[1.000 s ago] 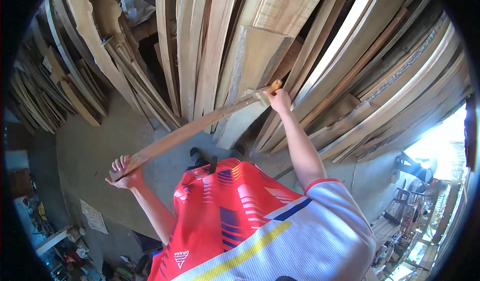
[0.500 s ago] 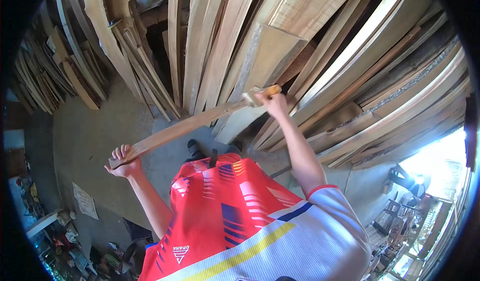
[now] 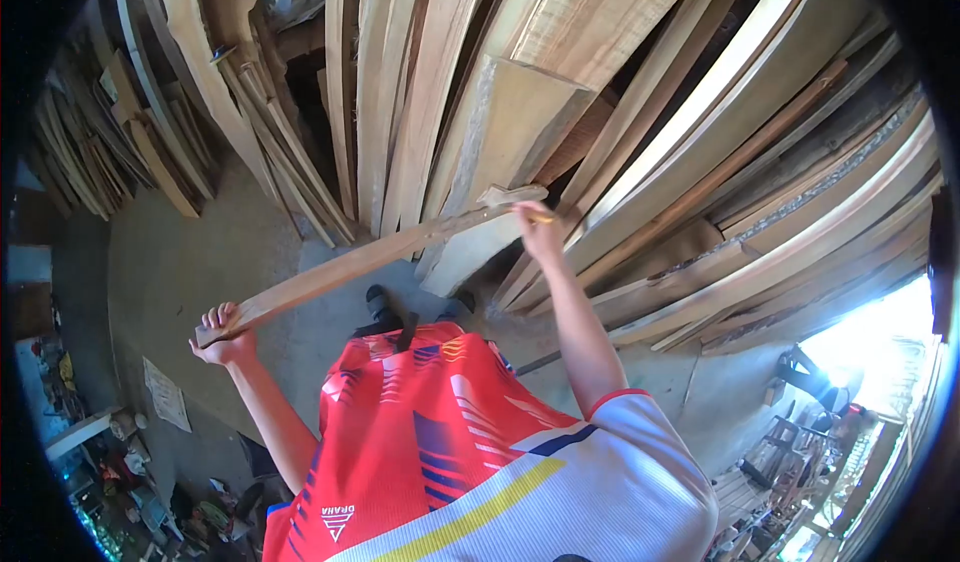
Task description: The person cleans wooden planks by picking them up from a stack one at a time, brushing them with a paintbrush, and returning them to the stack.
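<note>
A long narrow wooden plank (image 3: 350,267) slants across in front of me, its left end lower than its right. My left hand (image 3: 226,338) is closed round the left end, fingers over the top edge and thumb below. Near the plank's right end, my right hand (image 3: 541,234) is closed on a small tool with an orange handle (image 3: 541,220); its head is hard to make out. Beside that hand, a pale, uneven piece of wood (image 3: 514,195) shows at the plank's far end. Whether the tool touches the plank I cannot tell.
Many tall boards (image 3: 440,92) lean in a row ahead, with a wide slab (image 3: 525,112) right behind the plank's far end. More boards (image 3: 800,232) curve along the right. A paper sheet (image 3: 167,394) lies on the floor at left. Clutter (image 3: 790,462) stands at lower right.
My right hand has moved down and slightly left with the orange-handled tool, turning its handle. The left hand and plank have shifted a little left in view as the camera moved.
</note>
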Available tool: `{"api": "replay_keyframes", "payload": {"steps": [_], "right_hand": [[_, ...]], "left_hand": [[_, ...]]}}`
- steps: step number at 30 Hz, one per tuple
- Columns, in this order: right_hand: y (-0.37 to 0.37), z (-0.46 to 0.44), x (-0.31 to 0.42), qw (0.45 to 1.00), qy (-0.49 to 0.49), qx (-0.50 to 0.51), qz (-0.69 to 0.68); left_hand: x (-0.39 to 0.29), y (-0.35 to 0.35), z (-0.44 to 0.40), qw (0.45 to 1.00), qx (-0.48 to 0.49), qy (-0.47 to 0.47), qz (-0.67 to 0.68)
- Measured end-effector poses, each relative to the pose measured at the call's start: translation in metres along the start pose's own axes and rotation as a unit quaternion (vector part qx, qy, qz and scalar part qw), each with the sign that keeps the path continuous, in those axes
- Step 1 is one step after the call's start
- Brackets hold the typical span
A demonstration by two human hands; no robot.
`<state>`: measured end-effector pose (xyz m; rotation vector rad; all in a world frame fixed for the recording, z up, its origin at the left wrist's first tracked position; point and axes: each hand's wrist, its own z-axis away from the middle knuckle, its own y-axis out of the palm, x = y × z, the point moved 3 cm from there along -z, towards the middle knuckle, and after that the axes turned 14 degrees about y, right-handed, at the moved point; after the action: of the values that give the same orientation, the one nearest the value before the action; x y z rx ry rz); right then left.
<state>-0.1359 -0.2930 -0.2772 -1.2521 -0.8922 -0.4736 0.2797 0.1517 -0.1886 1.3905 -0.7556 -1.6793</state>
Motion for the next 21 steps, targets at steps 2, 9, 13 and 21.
{"api": "replay_keyframes", "payload": {"steps": [2,9,13,21], "right_hand": [[-0.019,-0.025,-0.030,0.996,0.067,-0.032,0.059],[0.008,0.024,0.037,0.983,-0.028,0.146,-0.105],[0.013,0.036,0.004,0.967,0.080,0.075,-0.230],[-0.021,0.036,-0.094,0.890,0.226,-0.151,-0.366]], "left_hand": [[-0.003,0.000,0.002,1.000,0.010,0.003,0.003],[-0.008,-0.006,0.013,0.986,-0.112,0.105,-0.068],[-0.012,-0.020,0.027,0.965,-0.176,0.135,-0.139],[-0.011,-0.045,0.034,0.905,-0.291,0.180,-0.252]]}}
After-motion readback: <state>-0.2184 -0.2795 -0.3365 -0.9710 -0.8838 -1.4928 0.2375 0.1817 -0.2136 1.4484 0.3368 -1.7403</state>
